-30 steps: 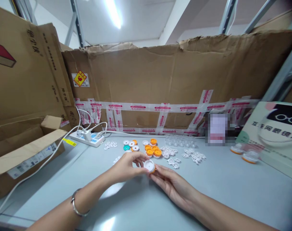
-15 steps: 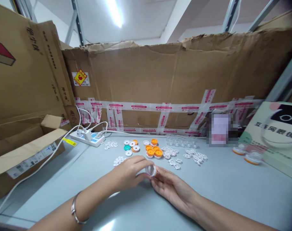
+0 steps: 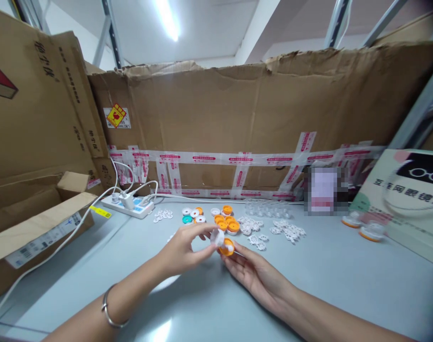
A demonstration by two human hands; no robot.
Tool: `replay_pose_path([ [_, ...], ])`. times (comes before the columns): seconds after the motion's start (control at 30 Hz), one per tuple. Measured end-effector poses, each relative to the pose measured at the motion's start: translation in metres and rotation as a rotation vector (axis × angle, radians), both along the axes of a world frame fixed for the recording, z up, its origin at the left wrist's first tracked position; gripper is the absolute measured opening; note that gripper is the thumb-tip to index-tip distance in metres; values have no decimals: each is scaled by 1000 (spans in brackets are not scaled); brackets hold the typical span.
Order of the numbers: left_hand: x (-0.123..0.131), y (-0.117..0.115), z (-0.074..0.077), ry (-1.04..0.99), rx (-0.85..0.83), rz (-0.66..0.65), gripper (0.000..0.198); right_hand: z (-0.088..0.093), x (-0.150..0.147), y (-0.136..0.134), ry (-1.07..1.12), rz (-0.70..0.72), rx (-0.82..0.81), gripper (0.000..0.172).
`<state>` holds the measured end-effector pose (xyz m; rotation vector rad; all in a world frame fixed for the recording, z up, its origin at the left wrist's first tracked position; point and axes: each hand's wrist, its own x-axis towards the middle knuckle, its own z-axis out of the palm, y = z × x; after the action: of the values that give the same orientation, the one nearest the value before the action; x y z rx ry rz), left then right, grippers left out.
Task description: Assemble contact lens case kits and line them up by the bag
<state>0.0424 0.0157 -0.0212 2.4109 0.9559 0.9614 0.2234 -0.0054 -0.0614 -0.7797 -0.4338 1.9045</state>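
Between thumb and fingers, my left hand (image 3: 187, 249) grips a translucent white round cap (image 3: 217, 237), tilted on its edge. My right hand (image 3: 254, 273) holds an orange round plastic piece (image 3: 226, 247) with a white part inside its hollow, its open face turned up toward me. The cap is just left of the orange piece; whether their rims touch I cannot tell. Behind my hands sit several orange cups (image 3: 232, 225) with white bases. White and teal discs (image 3: 187, 219) lie to their left, and small white lattice-like parts (image 3: 250, 225) to their right.
Small white pieces (image 3: 162, 216) lie near a power strip (image 3: 129, 205) with cables. Clear plastic parts (image 3: 269, 210) line the back. Two clear-and-orange round assemblies (image 3: 373, 232) stand at right, before a printed box (image 3: 405, 209). An open carton (image 3: 45, 228) stands left; a large cardboard sheet (image 3: 209, 114) walls the back.
The cap in my left hand has come away from the orange piece, moving slightly up and left. The orange piece now faces upward, showing its inside. The view has shifted slightly.
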Motion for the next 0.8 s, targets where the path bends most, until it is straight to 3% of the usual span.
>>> replay_pose_path([
  [0.23, -5, 6, 0, 5, -80, -26, 32, -2, 0, 2, -5, 7, 10, 16],
  [0.4, -11, 2, 4, 376, -37, -32, 22, 1, 2, 3, -48, -1, -33, 11],
  [0.53, -14, -2, -1, 557, -35, -31, 18, 1, 2, 3, -107, 87, -33, 13],
  [0.67, -13, -4, -2, 576, -15, -55, 17, 0, 2, 2, -168, 118, -10, 17],
  [0.8, -4, -4, -2, 418, 39, 6, 22, -1, 1, 1, -179, 138, 41, 19],
])
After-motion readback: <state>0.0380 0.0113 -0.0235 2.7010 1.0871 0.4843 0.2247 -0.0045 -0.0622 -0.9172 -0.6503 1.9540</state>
